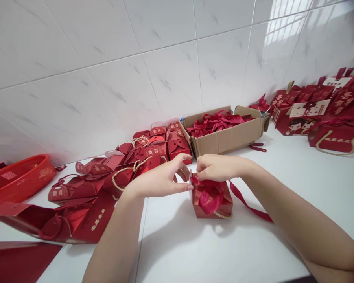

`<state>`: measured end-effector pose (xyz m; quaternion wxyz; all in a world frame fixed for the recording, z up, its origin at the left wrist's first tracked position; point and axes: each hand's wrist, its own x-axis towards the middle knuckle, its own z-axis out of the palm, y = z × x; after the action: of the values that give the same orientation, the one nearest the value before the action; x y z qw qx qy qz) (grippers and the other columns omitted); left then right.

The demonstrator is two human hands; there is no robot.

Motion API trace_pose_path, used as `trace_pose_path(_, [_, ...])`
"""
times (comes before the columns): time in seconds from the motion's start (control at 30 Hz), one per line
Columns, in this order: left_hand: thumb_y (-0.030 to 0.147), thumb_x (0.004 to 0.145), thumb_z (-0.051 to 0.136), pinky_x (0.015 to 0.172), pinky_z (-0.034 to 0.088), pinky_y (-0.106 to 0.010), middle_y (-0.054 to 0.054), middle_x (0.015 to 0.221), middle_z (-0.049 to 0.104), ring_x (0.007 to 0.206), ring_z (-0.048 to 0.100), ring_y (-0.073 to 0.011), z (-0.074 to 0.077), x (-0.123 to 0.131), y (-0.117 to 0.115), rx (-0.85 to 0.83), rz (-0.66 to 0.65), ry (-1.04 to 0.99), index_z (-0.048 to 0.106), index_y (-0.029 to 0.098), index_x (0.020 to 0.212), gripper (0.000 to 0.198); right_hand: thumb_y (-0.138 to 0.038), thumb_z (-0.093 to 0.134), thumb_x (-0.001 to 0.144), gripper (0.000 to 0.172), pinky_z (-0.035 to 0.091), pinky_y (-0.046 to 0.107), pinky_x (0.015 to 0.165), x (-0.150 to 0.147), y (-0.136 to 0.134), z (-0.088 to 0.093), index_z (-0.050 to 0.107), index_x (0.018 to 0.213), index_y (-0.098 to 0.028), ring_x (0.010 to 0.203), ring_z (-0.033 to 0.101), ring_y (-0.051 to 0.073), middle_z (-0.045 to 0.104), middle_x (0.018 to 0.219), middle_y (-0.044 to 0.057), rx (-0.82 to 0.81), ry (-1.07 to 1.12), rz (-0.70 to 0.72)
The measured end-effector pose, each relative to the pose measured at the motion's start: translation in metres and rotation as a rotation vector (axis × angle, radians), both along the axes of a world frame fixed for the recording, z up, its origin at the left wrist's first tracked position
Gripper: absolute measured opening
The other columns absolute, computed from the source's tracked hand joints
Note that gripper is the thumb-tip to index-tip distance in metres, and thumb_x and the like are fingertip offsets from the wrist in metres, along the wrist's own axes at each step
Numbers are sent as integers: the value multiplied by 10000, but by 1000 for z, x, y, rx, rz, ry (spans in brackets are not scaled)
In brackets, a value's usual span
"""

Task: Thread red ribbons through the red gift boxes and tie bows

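Note:
A small red gift box [212, 202] with a rope handle stands on the white tiled surface [194, 247] in front of me. A red ribbon [244, 204] loops over its top and trails off to the right. My left hand [162, 177] pinches at the box's top left edge, thumb and fingers pressed together on the ribbon end. My right hand [216, 167] is closed over the top of the box, gripping the ribbon there.
A pile of small red gift boxes [153, 151] lies along the wall at left. A cardboard box [227, 137] holds red ribbons. Larger red bags [321, 112] stand at the right. A red basket [17, 179] sits far left, with flat red bags [76, 220] beside it.

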<state>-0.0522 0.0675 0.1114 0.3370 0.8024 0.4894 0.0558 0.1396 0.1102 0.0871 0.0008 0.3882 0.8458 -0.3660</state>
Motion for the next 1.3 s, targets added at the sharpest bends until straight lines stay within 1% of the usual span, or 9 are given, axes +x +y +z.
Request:
trace_pose_path(0.13, [366, 762, 618, 748, 494, -316, -55, 1080, 617, 927, 606, -195, -1, 0, 0, 32, 40, 14, 322, 262, 1329, 648, -279, 481, 712, 255, 257, 256, 452, 2, 2, 1, 350, 520, -176, 506, 343, 95, 356, 589, -11, 13, -11, -39])
trace_pose_path(0.4, [360, 777, 598, 777, 478, -315, -47, 1091, 607, 949, 588, -192, 2, 2, -2, 53, 19, 30, 361, 254, 1299, 583, -287, 473, 751, 243, 239, 247, 448, 1, -1, 1, 380, 557, -175, 499, 304, 89, 334, 557, -26, -33, 45, 36])
trace_pose_path(0.6, [388, 818, 539, 707, 452, -285, -43, 1073, 618, 893, 586, -184, 6, 0, -7, 43, 0, 43, 349, 252, 1301, 536, -276, 505, 757, 128, 319, 232, 507, 2, -2, -2, 525, 691, -168, 613, 461, 122, 492, 674, 8, 40, 70, 49])
trace_pose_path(0.8, [286, 853, 442, 570, 403, -247, -9, 832, 635, 709, 549, -151, 3, 4, -8, -11, 24, 41, 340, 238, 1273, 435, -278, 474, 789, 153, 367, 233, 550, -2, -9, -1, 565, 729, -171, 690, 535, 156, 573, 732, 35, 89, 52, 36])
trace_pose_path(0.9, [253, 835, 463, 466, 355, -218, 15, 781, 633, 575, 512, -118, 2, 5, -5, -26, 108, -94, 345, 253, 1244, 425, -305, 488, 808, 195, 372, 234, 563, -2, -8, 0, 576, 697, -171, 666, 537, 150, 577, 691, 30, 164, 57, 12])
trace_pose_path(0.97, [231, 830, 479, 462, 361, -213, 30, 735, 629, 533, 508, -105, 5, 2, -4, 21, 170, -252, 355, 252, 1220, 409, -344, 493, 826, 241, 365, 239, 556, 6, -8, 4, 585, 686, -171, 633, 528, 143, 573, 660, 27, 255, 73, -78])
trace_pose_path(1.1, [180, 809, 551, 645, 462, -231, 26, 672, 650, 675, 616, -118, 19, -16, -7, 320, 285, -734, 458, 204, 1120, 326, -439, 465, 860, 329, 336, 245, 510, 39, -26, 24, 562, 685, -178, 566, 486, 125, 559, 641, 17, 515, 102, -364])
trace_pose_path(1.2, [132, 778, 604, 640, 479, -212, 12, 673, 688, 669, 640, -112, 30, -35, -13, 516, 365, -1026, 544, 182, 1036, 269, -488, 482, 853, 349, 331, 238, 493, 66, -52, 43, 567, 697, -187, 547, 455, 113, 528, 626, 4, 653, 207, -492])
trace_pose_path(1.3, [79, 750, 625, 584, 487, -188, 10, 650, 699, 628, 643, -103, 38, -49, -19, 642, 406, -1173, 600, 163, 983, 248, -508, 507, 839, 370, 298, 231, 450, 80, -68, 47, 592, 680, -186, 494, 401, 98, 451, 554, -13, 580, 269, -529])
